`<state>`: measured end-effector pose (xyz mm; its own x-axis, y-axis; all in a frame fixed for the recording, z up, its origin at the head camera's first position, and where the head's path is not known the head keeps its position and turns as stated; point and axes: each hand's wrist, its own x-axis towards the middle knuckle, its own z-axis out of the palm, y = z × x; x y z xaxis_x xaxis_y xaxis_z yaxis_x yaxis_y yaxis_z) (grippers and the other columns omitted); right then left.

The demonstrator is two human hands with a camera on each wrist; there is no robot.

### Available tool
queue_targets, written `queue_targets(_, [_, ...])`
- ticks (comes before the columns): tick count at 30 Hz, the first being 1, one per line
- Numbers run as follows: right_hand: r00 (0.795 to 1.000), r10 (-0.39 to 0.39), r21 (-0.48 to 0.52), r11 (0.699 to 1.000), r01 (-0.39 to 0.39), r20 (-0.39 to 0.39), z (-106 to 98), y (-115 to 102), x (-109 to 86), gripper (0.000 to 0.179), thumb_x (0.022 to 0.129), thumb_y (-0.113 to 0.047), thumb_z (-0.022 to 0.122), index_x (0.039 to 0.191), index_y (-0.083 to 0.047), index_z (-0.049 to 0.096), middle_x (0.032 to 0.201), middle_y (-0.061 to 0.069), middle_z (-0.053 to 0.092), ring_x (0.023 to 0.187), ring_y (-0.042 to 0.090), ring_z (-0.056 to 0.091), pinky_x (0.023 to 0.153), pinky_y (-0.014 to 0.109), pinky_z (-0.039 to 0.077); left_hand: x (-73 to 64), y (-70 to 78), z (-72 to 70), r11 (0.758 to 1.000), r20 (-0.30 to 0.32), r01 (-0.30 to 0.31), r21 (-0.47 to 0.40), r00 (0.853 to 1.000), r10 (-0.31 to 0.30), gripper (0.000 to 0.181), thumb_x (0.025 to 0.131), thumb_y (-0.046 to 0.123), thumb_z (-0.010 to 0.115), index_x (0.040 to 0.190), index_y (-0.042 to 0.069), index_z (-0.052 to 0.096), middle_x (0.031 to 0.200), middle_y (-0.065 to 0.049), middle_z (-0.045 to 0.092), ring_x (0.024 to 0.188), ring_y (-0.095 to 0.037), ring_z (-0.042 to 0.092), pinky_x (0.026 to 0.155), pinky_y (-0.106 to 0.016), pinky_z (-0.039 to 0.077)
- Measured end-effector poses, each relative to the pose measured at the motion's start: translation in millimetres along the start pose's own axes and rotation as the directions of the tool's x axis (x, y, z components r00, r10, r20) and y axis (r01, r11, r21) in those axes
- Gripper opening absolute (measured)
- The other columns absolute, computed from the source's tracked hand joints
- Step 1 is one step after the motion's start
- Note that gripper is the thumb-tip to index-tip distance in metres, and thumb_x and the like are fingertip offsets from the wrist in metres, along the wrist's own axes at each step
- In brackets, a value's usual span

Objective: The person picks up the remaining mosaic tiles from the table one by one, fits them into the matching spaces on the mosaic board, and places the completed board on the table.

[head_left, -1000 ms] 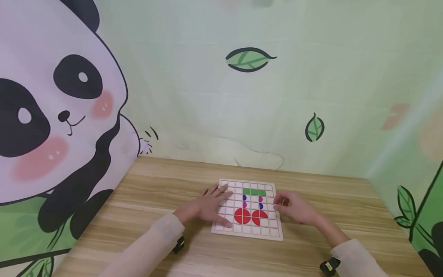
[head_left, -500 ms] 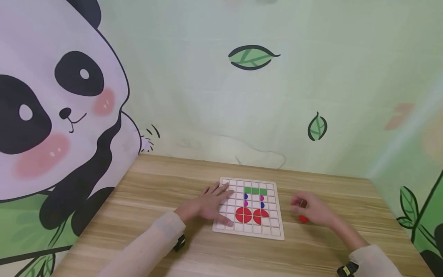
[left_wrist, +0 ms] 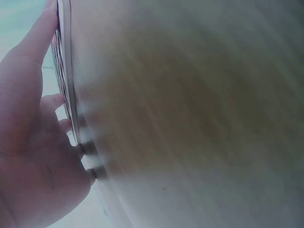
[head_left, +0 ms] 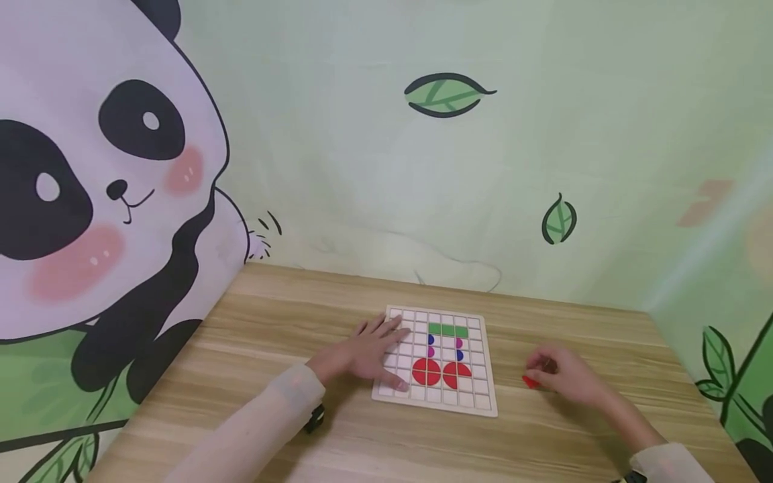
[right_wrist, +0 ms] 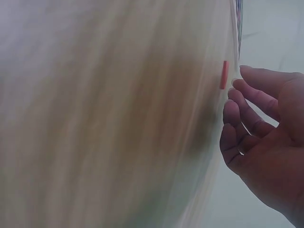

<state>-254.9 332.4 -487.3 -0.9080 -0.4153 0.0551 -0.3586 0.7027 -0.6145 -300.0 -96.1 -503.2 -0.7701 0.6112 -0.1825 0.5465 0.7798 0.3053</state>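
A white square board with a grid of cells (head_left: pixel 481 387) lies on the wooden table. Set in it are a green bar (head_left: pixel 447 330), small blue and pink half-circles, a full red circle (head_left: pixel 426 371) and a red circle lacking its lower right quarter (head_left: pixel 456 374). My left hand (head_left: pixel 373 350) rests spread over the board's left side, thumb near the lower left cells. Right of the board, a small red piece (head_left: pixel 529 382) lies on the table. My right hand (head_left: pixel 561 372) is over it, fingers loosely bent; in the right wrist view its fingertips (right_wrist: pixel 236 81) are close beside the red piece (right_wrist: pixel 224 75), with a small gap.
The wooden table (head_left: pixel 290 429) stretches around the board on all sides. Behind it hangs a pale green backdrop (head_left: pixel 338 161) printed with a panda (head_left: pixel 139 181) and leaves.
My right hand has moved right, from the board's right edge to the red piece, which has come into sight on the table. My left hand stays on the board.
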Motion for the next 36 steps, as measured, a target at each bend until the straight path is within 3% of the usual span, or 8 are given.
queue_targets(9, [0.999, -0.020, 0.072, 0.997, 0.018, 0.026, -3, 7, -10.6, 0.009, 0.097, -0.010, 0.077, 0.100, -0.005, 0.071, 0.088, -0.001, 0.067, 0.078, 0.009, 0.058, 0.066, 0.025, 0.051, 0.8, -0.7, -1.4, 1.000, 0.006, -0.003, -0.010, 1.000, 0.003, 0.118, 0.081, 0.083, 0.070, 0.171, 0.025, 0.020, 0.179, -0.005, 0.004, 0.163, -0.039, -0.004, 0.128, -0.065, 0.004])
queue_targets(15, [0.998, 0.005, 0.130, 0.991, -0.013, 0.064, 0, 8, -14.8, 0.015, 0.094, -0.008, 0.080, 0.102, -0.003, 0.069, 0.090, 0.003, 0.066, 0.079, 0.010, 0.058, 0.067, 0.024, 0.050, 0.3, -1.6, 1.5, 1.000, 0.009, 0.003, -0.019, 1.000, -0.002, 0.119, 0.080, 0.083, 0.070, 0.171, 0.026, 0.020, 0.179, -0.004, 0.003, 0.163, -0.037, -0.005, 0.128, -0.064, 0.003])
queue_targets(26, [0.998, 0.011, 0.127, 0.992, -0.019, 0.058, 3, 10, -13.8, 0.011, 0.094, -0.006, 0.077, 0.100, -0.004, 0.068, 0.093, 0.004, 0.064, 0.080, 0.010, 0.056, 0.067, 0.024, 0.050, 1.6, -2.3, 1.8, 1.000, 0.001, -0.002, -0.002, 1.000, 0.002, 0.118, 0.082, 0.083, 0.069, 0.171, 0.025, 0.020, 0.179, -0.005, 0.003, 0.163, -0.038, -0.003, 0.128, -0.065, 0.005])
queue_targets(30, [0.998, 0.015, 0.126, 0.992, -0.023, 0.065, 6, 4, -12.4, 0.016, 0.095, -0.011, 0.079, 0.105, -0.003, 0.069, 0.094, 0.002, 0.067, 0.084, 0.009, 0.060, 0.070, 0.025, 0.052, 0.4, -1.3, 0.7, 1.000, 0.008, 0.001, -0.002, 1.000, -0.001, 0.117, 0.082, 0.082, 0.069, 0.171, 0.024, 0.019, 0.179, -0.006, 0.003, 0.163, -0.039, -0.003, 0.128, -0.065, 0.005])
queue_targets(36, [0.995, -0.042, 0.138, 0.990, 0.030, 0.086, 14, -9, -11.1, 0.022, 0.093, -0.014, 0.082, 0.106, -0.003, 0.069, 0.094, 0.002, 0.067, 0.083, 0.009, 0.060, 0.070, 0.025, 0.052, -1.1, 1.4, -1.4, 1.000, 0.013, 0.003, 0.003, 1.000, -0.003, 0.117, 0.083, 0.082, 0.069, 0.172, 0.024, 0.019, 0.179, -0.006, 0.002, 0.163, -0.039, -0.003, 0.128, -0.065, 0.005])
